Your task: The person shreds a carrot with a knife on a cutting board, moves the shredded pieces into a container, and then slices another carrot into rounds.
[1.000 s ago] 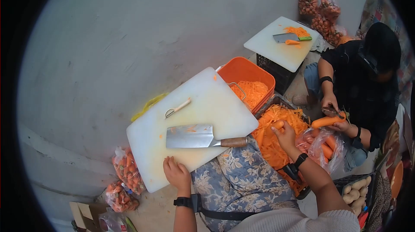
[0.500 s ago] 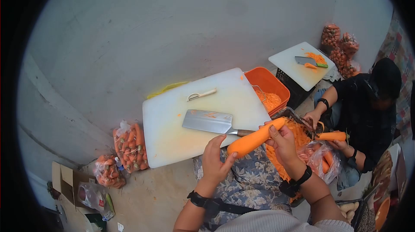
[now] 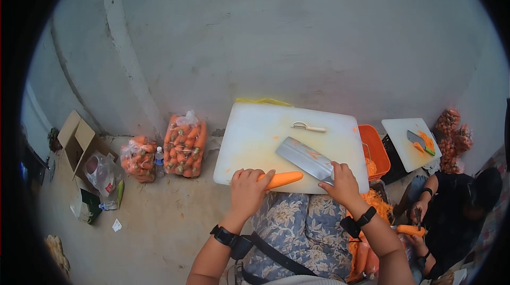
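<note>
My left hand (image 3: 247,191) is closed around the thick end of a peeled carrot (image 3: 285,180), which lies over the near edge of the white cutting board (image 3: 239,141). My right hand (image 3: 342,185) is closed at the handle of a cleaver (image 3: 305,157); the hand covers that handle. The broad blade lies slanted on the board, with bits of carrot stuck to it. Beyond the blade rests a vegetable peeler (image 3: 309,127) with a pale handle.
Bags of carrots (image 3: 185,147) and a bottle (image 3: 159,162) stand left of the board, near an open cardboard box (image 3: 79,136). To the right are an orange bin (image 3: 374,149) and a second cutting board (image 3: 404,144) with a knife. A co-worker (image 3: 457,216) peels a carrot there.
The carrot has passed from both hands into my left hand and come down to the board. My right hand has moved onto the cleaver's handle. The view has swung right-to-left, showing more floor.
</note>
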The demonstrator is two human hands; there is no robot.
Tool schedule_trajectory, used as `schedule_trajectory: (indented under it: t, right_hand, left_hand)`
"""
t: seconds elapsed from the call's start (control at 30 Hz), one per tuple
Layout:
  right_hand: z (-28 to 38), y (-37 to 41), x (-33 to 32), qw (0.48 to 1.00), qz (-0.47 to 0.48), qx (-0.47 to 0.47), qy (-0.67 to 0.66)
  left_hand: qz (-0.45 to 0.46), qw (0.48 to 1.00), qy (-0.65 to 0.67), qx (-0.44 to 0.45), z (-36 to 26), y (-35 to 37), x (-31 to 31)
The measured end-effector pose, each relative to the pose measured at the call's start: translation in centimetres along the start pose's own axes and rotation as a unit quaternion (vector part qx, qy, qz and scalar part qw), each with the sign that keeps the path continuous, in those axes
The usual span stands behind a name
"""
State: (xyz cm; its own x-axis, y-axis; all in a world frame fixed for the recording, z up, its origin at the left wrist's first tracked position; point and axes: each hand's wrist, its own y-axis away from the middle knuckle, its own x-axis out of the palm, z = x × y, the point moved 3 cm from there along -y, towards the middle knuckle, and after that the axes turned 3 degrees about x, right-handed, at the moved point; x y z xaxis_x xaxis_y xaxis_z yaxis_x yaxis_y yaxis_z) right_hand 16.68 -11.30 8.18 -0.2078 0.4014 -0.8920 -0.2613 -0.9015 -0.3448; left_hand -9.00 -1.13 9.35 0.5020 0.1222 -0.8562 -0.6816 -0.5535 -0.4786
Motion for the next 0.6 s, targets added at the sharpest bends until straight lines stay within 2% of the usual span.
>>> schedule_trajectory:
  t: [0.07,0.17,0.23,0.27,0.37,0.4,0.43,0.47,0.57,0.6]
  right_hand:
    - [0.0,-0.3,0.6,0.980,0.141,0.134,0.042]
    - [-1.9,0.0,3.1,0.972,0.190,0.124,0.062]
    - [-3.0,-0.2,3.4,0.971,0.203,0.106,0.063]
    - [-3.2,-0.3,3.2,0.973,0.208,0.087,0.055]
    - [-3.6,-0.2,1.9,0.958,0.266,0.097,0.048]
    - [-4.0,0.4,2.0,0.954,0.278,0.103,0.050]
    - [-4.7,0.6,1.6,0.965,0.247,0.085,0.008]
    - [-5.5,0.6,1.2,0.974,0.215,0.065,-0.033]
    - [-6.1,0.7,0.9,0.969,0.210,0.088,-0.100]
    - [-6.0,0.8,0.6,0.965,0.204,0.108,-0.127]
  left_hand:
    - [0.008,1.000,-0.030,-0.005,0.8,-1.3,0.2]
    - [0.010,0.998,-0.060,0.025,1.6,-2.7,2.8]
    - [0.079,0.995,-0.054,0.025,1.4,-2.9,5.3]
    - [0.083,0.995,-0.041,0.020,1.1,-2.8,6.0]
    - [0.063,0.998,-0.006,0.016,0.8,-2.3,6.9]
    - [0.024,1.000,0.001,0.013,0.8,-2.0,6.7]
    - [-0.017,1.000,0.008,0.008,0.8,-1.7,6.6]
    - [-0.013,1.000,0.015,0.001,0.7,-1.2,7.0]
    - [-0.047,0.999,-0.004,0.028,0.2,0.1,7.6]
    - [-0.067,0.996,0.039,0.043,-0.2,0.3,7.9]
